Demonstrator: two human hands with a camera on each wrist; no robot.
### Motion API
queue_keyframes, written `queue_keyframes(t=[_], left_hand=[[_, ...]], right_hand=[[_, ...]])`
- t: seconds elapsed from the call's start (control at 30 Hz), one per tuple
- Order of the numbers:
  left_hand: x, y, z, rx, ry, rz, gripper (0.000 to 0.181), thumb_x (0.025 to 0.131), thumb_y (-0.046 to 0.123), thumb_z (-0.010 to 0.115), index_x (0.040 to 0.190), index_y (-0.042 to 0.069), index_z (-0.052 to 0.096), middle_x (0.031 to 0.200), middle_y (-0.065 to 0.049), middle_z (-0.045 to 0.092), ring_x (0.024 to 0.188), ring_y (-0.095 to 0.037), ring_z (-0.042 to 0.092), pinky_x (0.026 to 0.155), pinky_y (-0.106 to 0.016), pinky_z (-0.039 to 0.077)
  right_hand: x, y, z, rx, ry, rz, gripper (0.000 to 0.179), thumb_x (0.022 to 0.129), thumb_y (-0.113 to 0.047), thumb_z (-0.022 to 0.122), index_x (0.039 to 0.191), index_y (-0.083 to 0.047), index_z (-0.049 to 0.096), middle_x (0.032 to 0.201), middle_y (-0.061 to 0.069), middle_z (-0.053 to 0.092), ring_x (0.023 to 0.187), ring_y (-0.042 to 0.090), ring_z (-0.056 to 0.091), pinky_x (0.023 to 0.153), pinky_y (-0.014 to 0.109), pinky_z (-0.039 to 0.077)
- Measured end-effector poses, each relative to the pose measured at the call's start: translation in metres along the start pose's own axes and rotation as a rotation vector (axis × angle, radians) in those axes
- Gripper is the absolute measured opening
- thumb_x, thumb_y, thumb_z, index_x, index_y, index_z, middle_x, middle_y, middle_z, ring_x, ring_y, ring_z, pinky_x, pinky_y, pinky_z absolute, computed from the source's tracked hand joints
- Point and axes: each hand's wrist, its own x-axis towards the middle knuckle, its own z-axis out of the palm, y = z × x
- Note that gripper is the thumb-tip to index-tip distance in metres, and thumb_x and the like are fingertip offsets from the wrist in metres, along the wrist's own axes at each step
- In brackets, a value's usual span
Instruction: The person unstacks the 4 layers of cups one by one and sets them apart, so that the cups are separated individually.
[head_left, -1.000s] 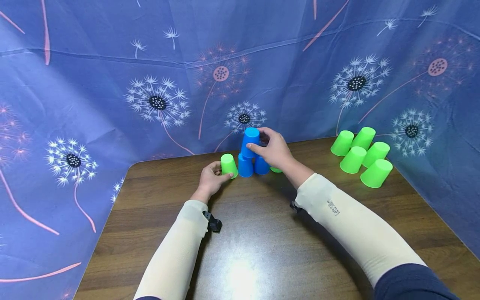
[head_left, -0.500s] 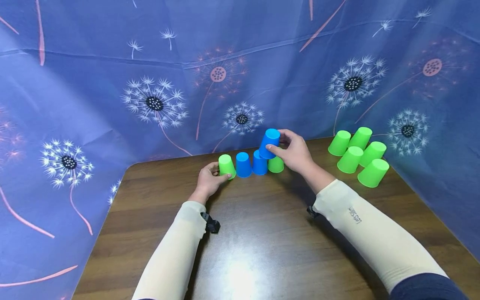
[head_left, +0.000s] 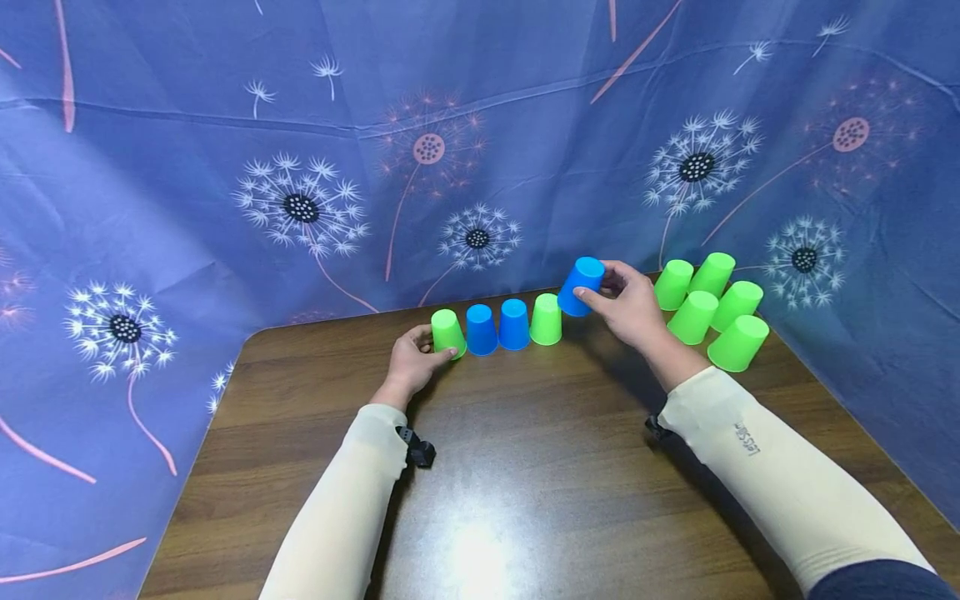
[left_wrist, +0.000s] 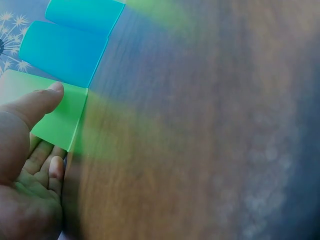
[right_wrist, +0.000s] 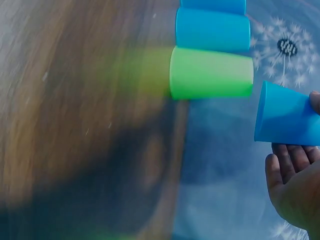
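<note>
We find the right hand [head_left: 633, 312] pinching a raised blue cup [head_left: 581, 286], now carried right past the right-end green cup [head_left: 546, 320]. The left hand [head_left: 412, 364] pinches the left-end green cup [head_left: 447, 332]. We judge the row [head_left: 513, 326] relieved of its upper cup.

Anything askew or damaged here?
No visible damage or spills. Only the blue cup in the right hand looks askew: tilted and clear of the table, while the green cup beside it stands straight, mouth down.

Dark lettering [head_left: 747, 438] reading "Let'sSlim" runs along the cream sleeve [head_left: 802, 496] on the right arm.
</note>
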Motion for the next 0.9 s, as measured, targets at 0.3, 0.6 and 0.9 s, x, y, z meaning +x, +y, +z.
queue_keyframes(t=[0.3, 0.6, 0.9], left_hand=[[0.0, 0.003, 0.0, -0.001, -0.001, -0.018, 0.061, 0.086, 0.016, 0.089, 0.139, 0.002, 0.062, 0.131, -0.016, 0.068, 0.122, -0.03, 0.063, 0.106, -0.043, 0.05], [0.0, 0.0, -0.002, 0.007, -0.013, -0.005, 0.061, 0.087, 0.018, 0.089, 0.139, 0.003, 0.062, 0.13, -0.015, 0.069, 0.123, -0.028, 0.062, 0.107, -0.041, 0.049], [-0.002, 0.0, -0.002, 0.005, -0.014, 0.005, 0.059, 0.088, 0.018, 0.088, 0.139, 0.002, 0.062, 0.129, -0.015, 0.068, 0.122, -0.029, 0.062, 0.107, -0.043, 0.049]], right_hand=[[0.011, 0.031, -0.02, -0.041, 0.072, 0.069, 0.06, 0.096, -0.033, 0.079, 0.142, 0.0, 0.059, 0.127, 0.02, 0.064, 0.115, 0.027, 0.064, 0.101, 0.033, 0.054], [0.023, 0.05, -0.028, -0.071, 0.072, 0.173, 0.069, 0.097, -0.036, 0.077, 0.148, 0.003, 0.051, 0.138, 0.028, 0.059, 0.127, 0.042, 0.06, 0.108, 0.052, 0.049], [0.035, 0.071, -0.026, -0.146, 0.072, 0.225, 0.069, 0.099, -0.034, 0.075, 0.15, 0.004, 0.048, 0.141, 0.028, 0.057, 0.13, 0.042, 0.057, 0.109, 0.054, 0.048]])
